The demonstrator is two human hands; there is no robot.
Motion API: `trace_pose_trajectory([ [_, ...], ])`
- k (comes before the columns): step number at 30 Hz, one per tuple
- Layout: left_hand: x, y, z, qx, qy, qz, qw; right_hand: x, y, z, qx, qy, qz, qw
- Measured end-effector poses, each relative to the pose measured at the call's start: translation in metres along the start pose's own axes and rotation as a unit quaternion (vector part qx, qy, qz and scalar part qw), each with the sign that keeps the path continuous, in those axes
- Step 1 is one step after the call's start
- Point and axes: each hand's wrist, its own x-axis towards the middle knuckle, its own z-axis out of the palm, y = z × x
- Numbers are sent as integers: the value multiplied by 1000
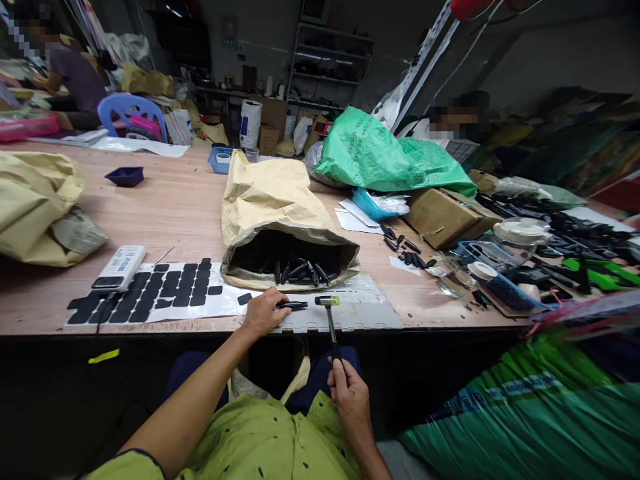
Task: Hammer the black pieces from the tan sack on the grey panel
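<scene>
My left hand (pixel 265 312) is closed on one end of a slim black pen-shaped piece (pixel 295 305), held low over a grey plate (pixel 370 308) at the table's front edge. Wrapped round the dark handle of a small mallet (pixel 331 323) are the fingers of my right hand (pixel 350 393). The mallet's head, black on one side and yellow on the other, lies just right of the piece, at the plate. Behind both hands, an open tan sack (pixel 273 193) faces me with several similar black pieces (pixel 305 270) in its mouth.
Left of the plate lies a white sheet with black stickers (pixel 185 287), and a white power bank (pixel 120 268) rests on it. A cardboard box (pixel 445 217), a green sack (pixel 380 153) and a blue basket (pixel 500 277) crowd the right. Two other people sit farther back.
</scene>
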Motion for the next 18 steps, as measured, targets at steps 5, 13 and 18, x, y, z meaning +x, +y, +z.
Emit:
trace_pose_trajectory([
  [5,0,0,0,5,-7,-3,1000,-9,-22,3,-112,9,-99,989],
  [13,0,-1,2,3,-6,-4,1000,-11,-24,9,-192,83,-183,960],
  [18,0,0,2,8,-2,-7,1000,-10,-22,7,-219,74,-167,958],
])
